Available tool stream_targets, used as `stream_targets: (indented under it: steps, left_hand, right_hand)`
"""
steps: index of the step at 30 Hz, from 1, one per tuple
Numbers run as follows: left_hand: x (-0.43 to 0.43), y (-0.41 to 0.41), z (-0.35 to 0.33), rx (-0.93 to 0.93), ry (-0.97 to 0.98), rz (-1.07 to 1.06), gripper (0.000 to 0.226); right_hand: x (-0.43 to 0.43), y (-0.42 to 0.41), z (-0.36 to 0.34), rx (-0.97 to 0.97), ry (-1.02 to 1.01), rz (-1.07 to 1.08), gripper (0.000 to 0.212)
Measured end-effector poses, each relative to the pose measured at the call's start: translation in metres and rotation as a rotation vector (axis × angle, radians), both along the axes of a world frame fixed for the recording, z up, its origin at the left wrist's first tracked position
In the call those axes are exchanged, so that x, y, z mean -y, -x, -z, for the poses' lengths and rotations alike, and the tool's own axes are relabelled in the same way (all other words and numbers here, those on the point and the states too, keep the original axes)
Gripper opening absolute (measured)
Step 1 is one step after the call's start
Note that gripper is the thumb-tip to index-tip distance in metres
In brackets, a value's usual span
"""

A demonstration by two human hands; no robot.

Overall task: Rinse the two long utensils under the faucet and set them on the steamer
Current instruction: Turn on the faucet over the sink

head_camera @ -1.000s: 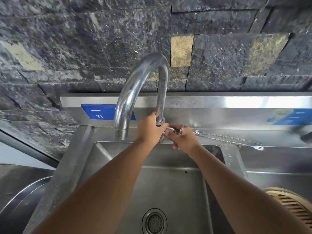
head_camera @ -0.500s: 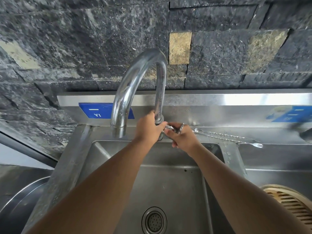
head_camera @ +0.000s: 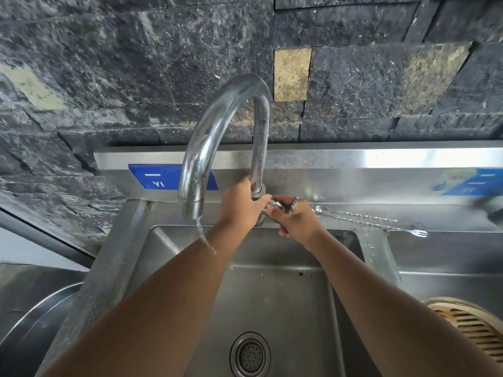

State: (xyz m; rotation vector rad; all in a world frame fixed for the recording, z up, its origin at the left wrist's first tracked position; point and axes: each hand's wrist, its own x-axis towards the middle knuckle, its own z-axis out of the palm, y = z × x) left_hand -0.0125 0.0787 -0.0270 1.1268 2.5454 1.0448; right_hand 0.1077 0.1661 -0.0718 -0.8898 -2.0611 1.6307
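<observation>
A tall curved chrome faucet [head_camera: 217, 126] rises behind the steel sink [head_camera: 275, 295]. My left hand [head_camera: 239, 202] grips the base of the faucet's pipe. My right hand [head_camera: 296, 219] is closed on the faucet's round valve handle [head_camera: 288, 206]. A thin stream of water [head_camera: 204, 235] falls from the spout onto my left forearm. Two long twisted metal utensils [head_camera: 367, 220], one with a small fork end, the other with a spoon end, lie on the ledge to the right of the faucet. A round bamboo steamer [head_camera: 473, 327] shows at the lower right edge.
The drain [head_camera: 250, 355] lies at the bottom of the sink basin. A rough dark stone wall stands behind the steel backsplash [head_camera: 353, 159]. A round steel rim [head_camera: 40, 308] sits at the lower left. A second basin [head_camera: 446, 254] lies to the right of the divider.
Water has started to run from the spout, which was dry before. Both hands stay on the faucet base and valve handle; the view shifted slightly.
</observation>
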Motion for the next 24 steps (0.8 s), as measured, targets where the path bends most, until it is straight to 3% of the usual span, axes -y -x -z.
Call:
stream_targets:
  steps: [19, 24]
  left_hand:
    - [0.0001, -0.0009, -0.0004, 0.02, -0.009, -0.007, 0.037]
    - [-0.0004, -0.0015, 0.0004, 0.021, -0.006, -0.014, 0.039]
  right_hand:
    - [0.0004, 0.001, -0.0013, 0.013, -0.019, 0.005, 0.013]
    - [-0.0003, 0.0022, -0.002, 0.049, -0.014, 0.004, 0.021]
